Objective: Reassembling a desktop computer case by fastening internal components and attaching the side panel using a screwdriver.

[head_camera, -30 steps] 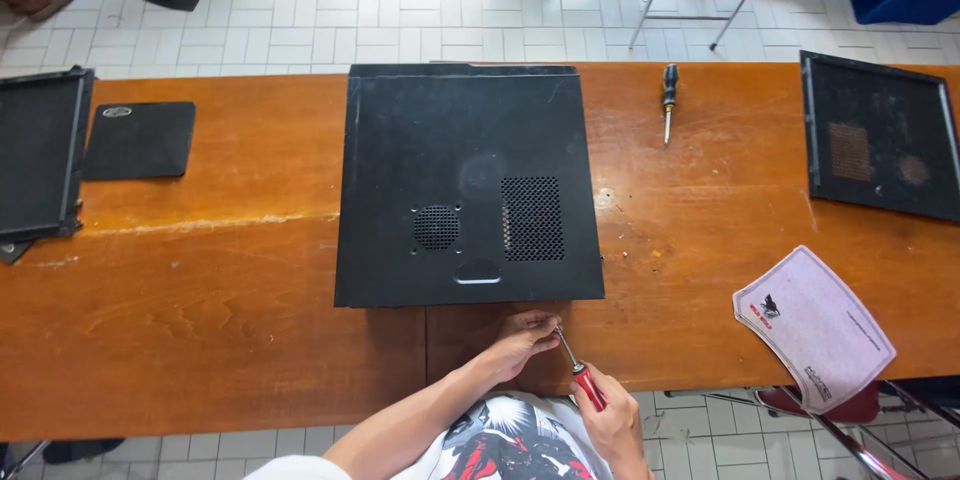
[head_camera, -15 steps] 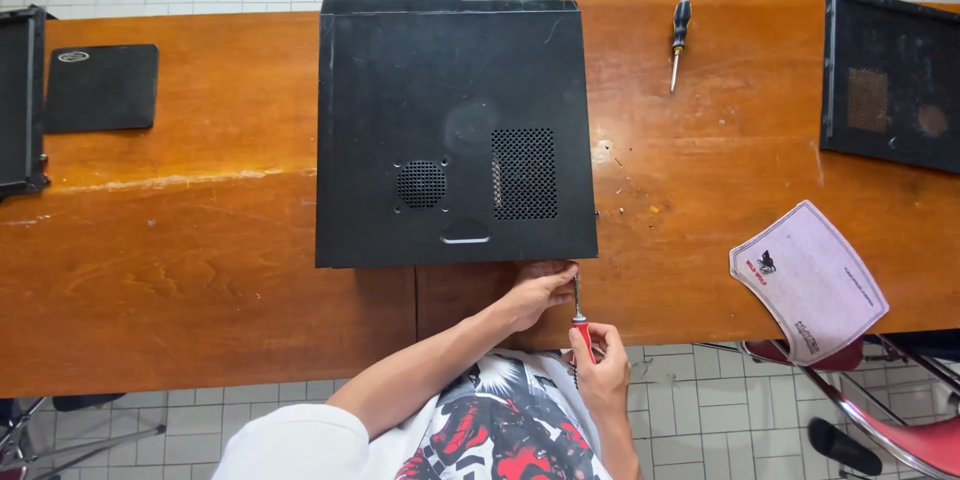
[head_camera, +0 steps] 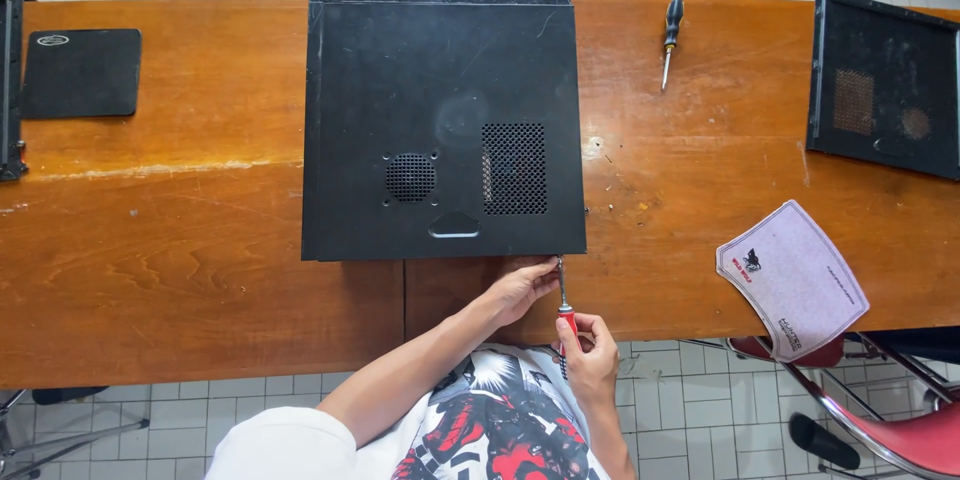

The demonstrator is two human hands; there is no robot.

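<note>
**Screwdriver at the near corner of the computer case**

Gripping a red-handled screwdriver (head_camera: 565,318) in the right hand (head_camera: 592,358), fingers wrapped tight around the handle, shaft pointing up and away toward the near right corner of the black computer case (head_camera: 443,120). Tip meeting the case's near edge right at that corner. Resting the left hand (head_camera: 520,288) just beside the shaft, fingers curled loosely against the same edge of the case, holding nothing that can be made out.

Lying flat on the wooden table (head_camera: 180,240), side panel facing up, with a round vent and a rectangular mesh vent showing. Sitting off to the far right of the case, a second screwdriver (head_camera: 670,40) with a black handle, well apart from both hands. Lying further right, a black side panel (head_camera: 885,85), and nearer the table's front edge a pale mouse pad (head_camera: 795,278). Resting at the far left, a dark mouse pad (head_camera: 82,73). Standing by the table's right end, a red chair (head_camera: 900,430) on the tiled floor.
</note>
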